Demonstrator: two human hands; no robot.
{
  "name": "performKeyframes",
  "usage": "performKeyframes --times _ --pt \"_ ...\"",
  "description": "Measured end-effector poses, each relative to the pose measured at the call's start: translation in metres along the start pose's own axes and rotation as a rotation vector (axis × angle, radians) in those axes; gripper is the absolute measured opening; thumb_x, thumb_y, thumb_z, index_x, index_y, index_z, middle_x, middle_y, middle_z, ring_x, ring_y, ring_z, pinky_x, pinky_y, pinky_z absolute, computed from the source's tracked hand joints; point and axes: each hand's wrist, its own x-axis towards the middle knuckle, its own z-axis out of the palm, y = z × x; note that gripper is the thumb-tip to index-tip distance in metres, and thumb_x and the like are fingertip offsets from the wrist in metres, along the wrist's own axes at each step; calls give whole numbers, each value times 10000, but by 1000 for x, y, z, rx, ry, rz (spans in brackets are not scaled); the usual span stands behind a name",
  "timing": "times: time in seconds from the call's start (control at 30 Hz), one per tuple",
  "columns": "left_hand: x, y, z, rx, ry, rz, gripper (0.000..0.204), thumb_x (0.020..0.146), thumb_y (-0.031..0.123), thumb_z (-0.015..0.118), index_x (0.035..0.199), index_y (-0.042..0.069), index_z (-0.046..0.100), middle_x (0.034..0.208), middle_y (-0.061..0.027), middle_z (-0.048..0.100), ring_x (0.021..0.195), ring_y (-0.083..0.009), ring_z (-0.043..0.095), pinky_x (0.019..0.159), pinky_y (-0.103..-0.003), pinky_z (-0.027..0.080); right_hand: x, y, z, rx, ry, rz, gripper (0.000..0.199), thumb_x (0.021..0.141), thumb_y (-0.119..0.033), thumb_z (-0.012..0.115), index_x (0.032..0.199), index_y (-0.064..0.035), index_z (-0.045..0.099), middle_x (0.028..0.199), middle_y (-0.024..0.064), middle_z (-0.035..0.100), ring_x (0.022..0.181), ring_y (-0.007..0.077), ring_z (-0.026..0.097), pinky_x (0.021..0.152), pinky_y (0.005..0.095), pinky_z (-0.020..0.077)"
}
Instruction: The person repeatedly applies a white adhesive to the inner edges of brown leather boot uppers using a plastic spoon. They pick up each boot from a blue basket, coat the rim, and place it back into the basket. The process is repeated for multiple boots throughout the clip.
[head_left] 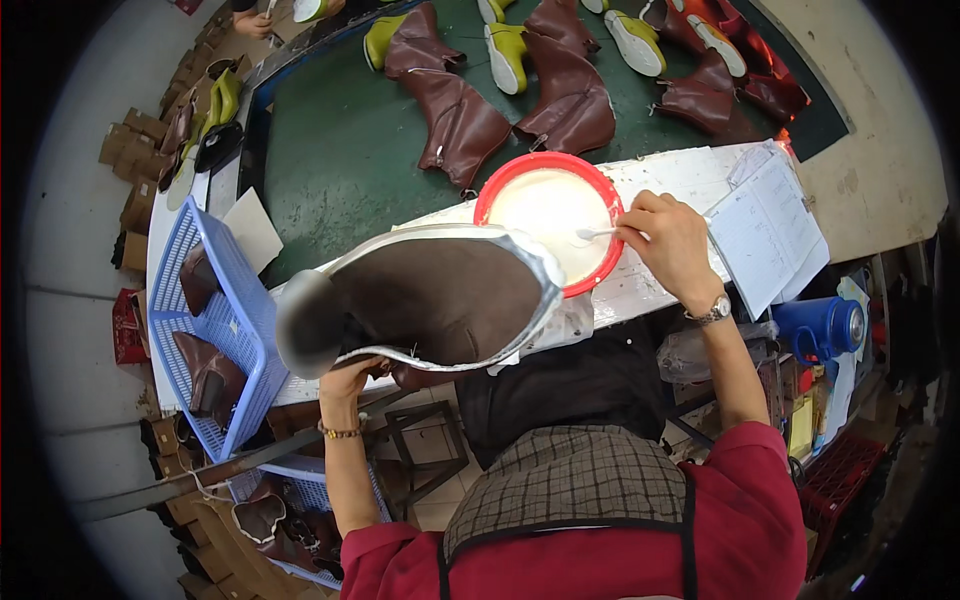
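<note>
A brown boot upper is held up close to the camera, its wide opening and dark lining facing me and a whitish rim around it. My left hand grips it from below, the fingers partly hidden behind it. My right hand pinches a small white-tipped brush, whose tip reaches into the red bowl. Thick white liquid fills much of that bowl, which the boot upper partly covers.
More brown boot uppers and lime-green wedge soles lie on the green tabletop. Blue baskets with uppers stand at left. An open notebook and blue jug are at right. Another person's hand shows far left.
</note>
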Motion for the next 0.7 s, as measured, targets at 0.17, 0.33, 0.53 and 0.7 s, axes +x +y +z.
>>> performKeyframes --times 0.17,0.33,0.53,0.7 --pt "13 7 22 -171 -95 -173 614 641 -236 731 1201 -33 580 829 -171 695 709 -310 715 639 -408 621 8 -8 -26 554 79 137 115 864 -93 779 977 -73 789 951 43 701 800 145 674 690 247 529" --pt "23 2 44 -365 -200 -170 801 603 -207 797 1332 -11 528 1086 -175 683 873 -334 716 720 -424 640 34 -41 -37 793 137 -114 174 807 -41 817 976 -42 780 902 46 675 776 147 631 707 281 497" --pt "36 10 37 -393 -196 -117 991 547 -166 883 1434 37 490 1292 -172 641 1092 -335 689 868 -442 645 14 -34 -43 789 91 -4 150 833 0 786 977 -39 787 895 57 692 781 120 640 670 252 508" --pt "29 1 62 -353 -241 -197 986 572 -201 856 1443 39 461 1180 -189 674 891 -306 730 736 -407 664 29 -44 -32 805 126 -89 128 852 -8 773 976 -36 786 890 57 686 753 115 637 630 248 492"
